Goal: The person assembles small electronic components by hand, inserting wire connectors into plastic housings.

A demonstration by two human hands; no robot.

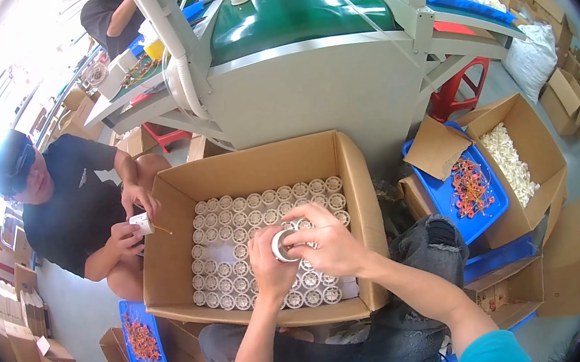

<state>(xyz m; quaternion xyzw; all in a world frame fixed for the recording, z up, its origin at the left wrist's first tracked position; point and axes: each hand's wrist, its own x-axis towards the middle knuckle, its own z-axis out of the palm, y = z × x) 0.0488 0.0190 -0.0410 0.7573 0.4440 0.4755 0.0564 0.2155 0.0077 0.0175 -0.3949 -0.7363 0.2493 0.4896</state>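
My left hand (pixel 269 263) and my right hand (pixel 329 244) together grip one small white round part (pixel 284 245) just above an open cardboard box (pixel 171 266). Rows of several identical white round parts (pixel 236 208) fill the box floor, with a bare gap at the middle left. The box stands right in front of my knees. My forearms come in from the lower edge.
A seated co-worker (pixel 72 213) at the left holds a similar white part. Blue trays of orange-red wire pieces lie at right (pixel 470 192) and lower left (pixel 142 337). A box of white bits (pixel 517 162) stands at right. A green conveyor (pixel 292 9) and red stool (pixel 455 91) lie ahead.
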